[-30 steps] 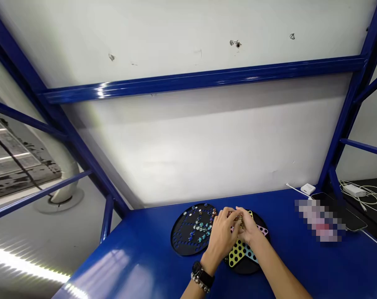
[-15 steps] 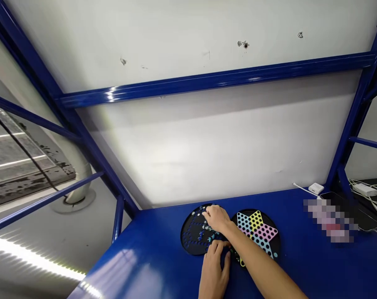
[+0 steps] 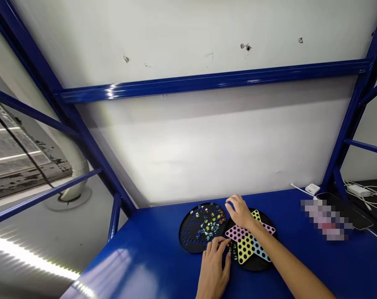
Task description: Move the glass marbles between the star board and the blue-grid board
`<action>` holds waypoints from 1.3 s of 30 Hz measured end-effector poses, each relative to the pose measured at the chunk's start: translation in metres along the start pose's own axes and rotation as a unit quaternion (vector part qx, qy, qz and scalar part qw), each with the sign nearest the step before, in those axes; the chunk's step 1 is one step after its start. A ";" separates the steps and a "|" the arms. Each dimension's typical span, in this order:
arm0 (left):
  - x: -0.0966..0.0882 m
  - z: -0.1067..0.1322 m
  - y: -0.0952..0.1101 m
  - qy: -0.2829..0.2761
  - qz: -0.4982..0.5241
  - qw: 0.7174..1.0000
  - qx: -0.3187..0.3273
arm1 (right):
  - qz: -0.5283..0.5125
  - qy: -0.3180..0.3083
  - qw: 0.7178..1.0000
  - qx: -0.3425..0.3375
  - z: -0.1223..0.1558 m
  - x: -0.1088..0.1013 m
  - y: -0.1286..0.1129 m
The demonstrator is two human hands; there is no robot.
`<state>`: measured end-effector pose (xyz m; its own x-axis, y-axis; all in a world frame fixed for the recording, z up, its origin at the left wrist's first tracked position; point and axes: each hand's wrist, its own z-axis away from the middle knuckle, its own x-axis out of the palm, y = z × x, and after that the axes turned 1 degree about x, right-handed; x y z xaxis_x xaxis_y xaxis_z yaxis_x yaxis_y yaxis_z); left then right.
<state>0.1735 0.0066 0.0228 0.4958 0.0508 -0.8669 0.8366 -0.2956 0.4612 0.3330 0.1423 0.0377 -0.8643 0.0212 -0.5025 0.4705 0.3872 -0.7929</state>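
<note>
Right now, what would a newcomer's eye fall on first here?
Probably the colourful star board, with pink, yellow and blue points, on the blue table. Just left of it, a round black tray holds a glinting scatter of marbles, mostly on its right half. The right hand shows at the board's far left side, while the left hand is at the near side, its fingertips where tray and board meet.

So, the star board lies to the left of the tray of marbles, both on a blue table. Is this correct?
The side is wrong: in the head view, the star board lies to the right of the tray, both on the blue table.
</note>
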 end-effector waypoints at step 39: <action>-0.029 -0.070 0.057 -0.235 -0.203 0.943 -0.120 | 0.033 0.084 0.992 0.083 0.051 -0.052 0.054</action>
<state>0.2228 0.0549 0.0878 0.0120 -0.3322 -0.9431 0.9918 -0.1162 0.0536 0.4123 0.1154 0.0038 -0.8410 0.2002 -0.5026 0.5386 0.2228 -0.8125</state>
